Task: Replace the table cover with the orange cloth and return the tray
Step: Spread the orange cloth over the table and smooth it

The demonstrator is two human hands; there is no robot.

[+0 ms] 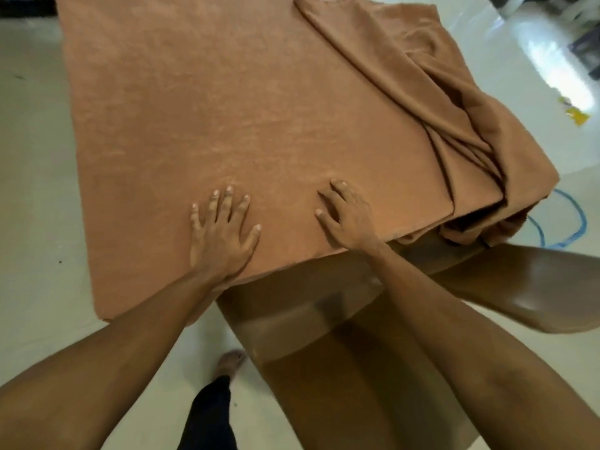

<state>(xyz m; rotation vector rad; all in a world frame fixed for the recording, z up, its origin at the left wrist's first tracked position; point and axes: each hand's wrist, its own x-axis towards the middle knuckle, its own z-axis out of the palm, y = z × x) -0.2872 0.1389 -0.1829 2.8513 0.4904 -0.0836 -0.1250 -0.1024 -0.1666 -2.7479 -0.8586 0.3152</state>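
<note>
The orange cloth (pixel 227 108) lies spread over the table, flat across the left and middle. Along its right side it is bunched in thick folds (pixel 431 102) that spill over the table's right corner. My left hand (pixel 220 232) presses flat on the cloth near the front edge, fingers straight and spread. My right hand (pixel 347 216) rests on the cloth a little to the right, fingers also straight. No tray is in view. The table's surface is hidden under the cloth.
A brown plastic chair (pixel 487 287) stands right in front of the table, under my arms. The pale tiled floor (pixel 32 190) surrounds the table. A blue cable loop (pixel 574 222) and a yellow scrap (pixel 576 115) lie on the floor at the right. My foot (pixel 229 362) shows below.
</note>
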